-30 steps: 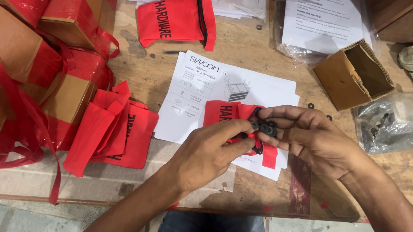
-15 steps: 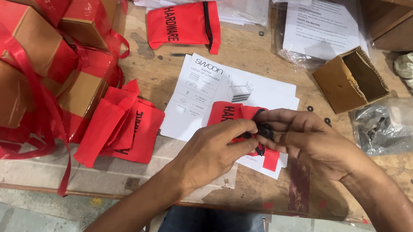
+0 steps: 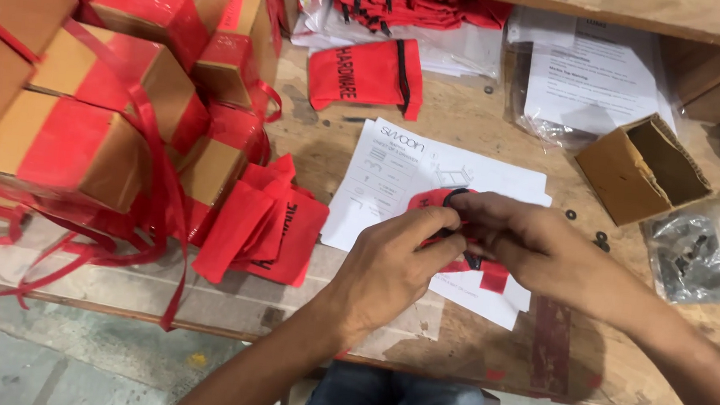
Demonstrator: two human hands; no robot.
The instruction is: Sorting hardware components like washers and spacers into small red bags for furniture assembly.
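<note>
My left hand (image 3: 394, 262) and my right hand (image 3: 526, 243) meet over a small red cloth pouch (image 3: 429, 202) with a black drawstring, and both grip it at its mouth. The pouch lies on white printed sheets (image 3: 388, 179) spread on the wooden workbench (image 3: 471, 125). My fingers cover most of the pouch, so what is in it stays hidden. Only a red corner (image 3: 495, 279) sticks out below my right hand.
Stacked cardboard boxes bound in red tape (image 3: 84, 83) fill the left. A pile of flat red pouches (image 3: 267, 225) lies beside them, and another red pouch (image 3: 367, 75) lies farther back. An open small carton (image 3: 645, 171), a clear bag of hardware (image 3: 712, 251) and bagged papers (image 3: 592, 79) sit right.
Both hands stay on the pouch and have shifted slightly along its mouth. The camera has moved closer and leftward, so the boxes fill more of the view.
</note>
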